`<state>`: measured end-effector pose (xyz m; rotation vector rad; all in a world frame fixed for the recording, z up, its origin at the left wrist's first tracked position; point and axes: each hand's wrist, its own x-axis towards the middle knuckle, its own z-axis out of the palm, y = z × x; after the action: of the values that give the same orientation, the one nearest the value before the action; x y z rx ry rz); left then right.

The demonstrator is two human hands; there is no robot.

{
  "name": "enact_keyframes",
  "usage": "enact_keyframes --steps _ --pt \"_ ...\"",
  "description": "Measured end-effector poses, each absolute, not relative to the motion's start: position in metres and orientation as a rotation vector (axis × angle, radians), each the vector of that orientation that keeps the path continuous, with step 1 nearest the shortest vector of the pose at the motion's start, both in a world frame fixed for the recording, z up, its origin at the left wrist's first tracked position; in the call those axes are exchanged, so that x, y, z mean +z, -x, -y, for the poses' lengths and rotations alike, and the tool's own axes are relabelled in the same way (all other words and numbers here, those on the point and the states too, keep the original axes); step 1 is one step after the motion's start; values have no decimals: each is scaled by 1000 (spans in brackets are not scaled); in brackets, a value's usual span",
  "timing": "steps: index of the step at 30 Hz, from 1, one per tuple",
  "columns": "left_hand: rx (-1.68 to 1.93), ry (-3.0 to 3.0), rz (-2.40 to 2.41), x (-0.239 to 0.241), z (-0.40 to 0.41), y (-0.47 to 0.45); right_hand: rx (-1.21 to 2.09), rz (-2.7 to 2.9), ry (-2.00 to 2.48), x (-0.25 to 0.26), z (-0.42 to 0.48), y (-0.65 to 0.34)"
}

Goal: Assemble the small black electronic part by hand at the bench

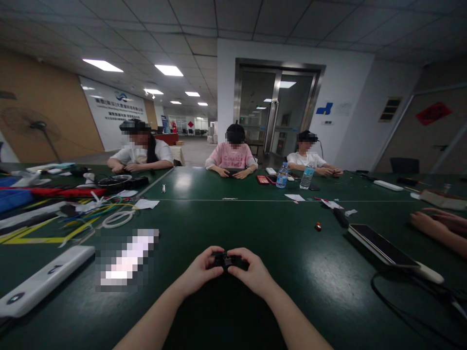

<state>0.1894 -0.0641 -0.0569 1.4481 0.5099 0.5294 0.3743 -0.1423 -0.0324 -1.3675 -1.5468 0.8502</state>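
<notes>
Just above the green table (219,218), a small black object (228,261) is held between my two hands. Its kind cannot be made out; it looks dark, with a blocky middle part. My left hand (204,267) grips its left side, thumb below and fingers above. On the other side my right hand (248,270) pinches it the same way. Both hands' fingertips nearly meet at the middle and cover much of the object. Left of my hands lies a lit, pixelated phone-like slab (129,257).
A white power bank-like bar (47,279) lies at the left, with cables (118,218) behind it. At right are a phone (381,245) and a black cord (394,306). Two bottles (282,176) stand far back. Several people sit around; another person's hands (440,226) rest at right.
</notes>
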Motion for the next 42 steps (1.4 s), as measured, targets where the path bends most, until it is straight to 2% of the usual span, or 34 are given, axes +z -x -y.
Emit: enact_keyframes --steps 42 --pt "559 -1503 -532 -52 68 -192 874 1551 1440 -43 135 -378"
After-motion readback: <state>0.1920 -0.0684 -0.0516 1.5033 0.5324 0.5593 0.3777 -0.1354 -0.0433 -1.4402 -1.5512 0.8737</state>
